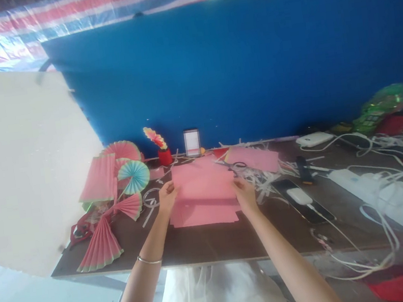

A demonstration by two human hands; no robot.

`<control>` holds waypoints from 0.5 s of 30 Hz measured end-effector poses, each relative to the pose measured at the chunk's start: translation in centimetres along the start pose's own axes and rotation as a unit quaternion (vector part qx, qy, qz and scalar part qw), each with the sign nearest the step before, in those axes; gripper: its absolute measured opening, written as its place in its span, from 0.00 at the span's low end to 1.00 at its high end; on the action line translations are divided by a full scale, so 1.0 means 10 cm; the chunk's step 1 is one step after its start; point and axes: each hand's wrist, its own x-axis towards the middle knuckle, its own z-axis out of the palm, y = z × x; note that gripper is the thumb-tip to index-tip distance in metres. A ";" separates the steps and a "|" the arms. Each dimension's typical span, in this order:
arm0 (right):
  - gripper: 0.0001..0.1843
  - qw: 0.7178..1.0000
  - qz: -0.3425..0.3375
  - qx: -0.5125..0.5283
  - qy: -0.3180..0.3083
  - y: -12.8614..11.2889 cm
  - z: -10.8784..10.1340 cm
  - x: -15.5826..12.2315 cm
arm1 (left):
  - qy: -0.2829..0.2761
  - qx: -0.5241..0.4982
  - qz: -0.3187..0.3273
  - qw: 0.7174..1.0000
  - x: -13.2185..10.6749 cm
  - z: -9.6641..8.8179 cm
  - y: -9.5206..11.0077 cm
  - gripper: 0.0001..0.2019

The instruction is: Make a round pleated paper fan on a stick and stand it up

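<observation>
A stack of pink paper sheets point(203, 195) lies on the dark brown table point(206, 244) in front of me. My left hand point(167, 196) pinches the left edge of the top pink sheet, fingers curled. My right hand point(245, 195) grips the right edge of the same sheet, fingers closed on it. A thin bangle sits on my left wrist. Scissors point(234, 166) lie just beyond the sheets, near my right hand.
Folded pink and teal paper fans point(118, 191) crowd the table's left side. White paper strips point(265, 182), a phone with a white charger point(302, 199), power strips and white cables point(378, 197) fill the right. A blue board point(249, 65) stands behind; a white panel point(14, 170) at left.
</observation>
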 end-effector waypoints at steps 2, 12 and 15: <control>0.16 1.000 0.005 0.004 -0.002 0.00 0.00 0.00 | -0.002 0.004 0.001 1.000 -0.01 0.00 0.01 0.25; 0.16 1.000 0.006 0.018 -0.015 0.01 0.00 0.00 | -0.002 0.005 -0.003 1.000 -0.02 0.02 0.05 0.25; 0.16 1.000 0.010 0.014 -0.008 0.00 0.00 0.00 | -0.003 0.004 -0.010 1.000 -0.03 0.03 0.07 0.25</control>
